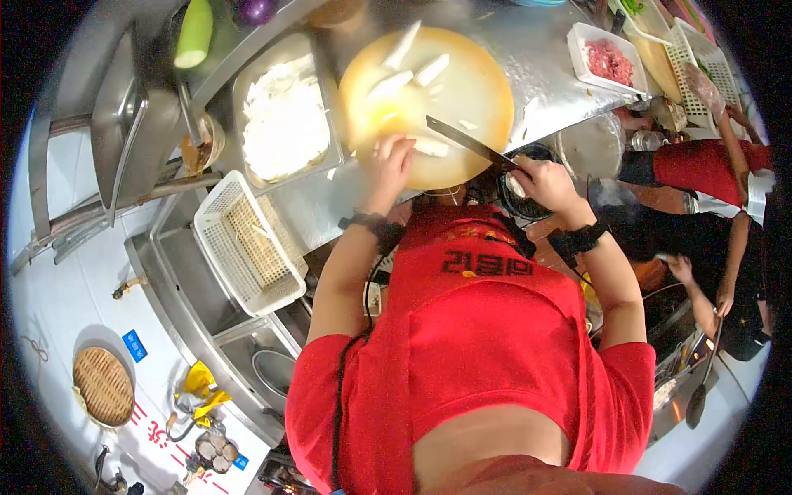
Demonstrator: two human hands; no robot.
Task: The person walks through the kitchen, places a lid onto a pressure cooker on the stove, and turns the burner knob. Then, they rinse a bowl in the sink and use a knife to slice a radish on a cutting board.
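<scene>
On a round yellowish cutting board [487, 99] lie several peeled white vegetable pieces [432, 70]. My right hand [546, 185] is wrapped round the handle of a kitchen knife [467, 140], whose dark blade reaches over the board. At the board's near edge, my left hand [391, 165] has its fingers curled against the end of a white vegetable piece [431, 146], left of the blade. Whether that piece is cut through is not clear. Beside the board on the left stands a steel tray [336, 148] heaped with white vegetable slices [285, 120].
A white plastic basket [276, 297] sits over the sink [227, 309] at left. Minced meat [609, 63] fills a white container [579, 51] at upper right. A co-worker in a red sleeve [701, 172] works at right; another hand there holds a ladle [698, 404]. A pale green gourd [195, 37] lies upper left.
</scene>
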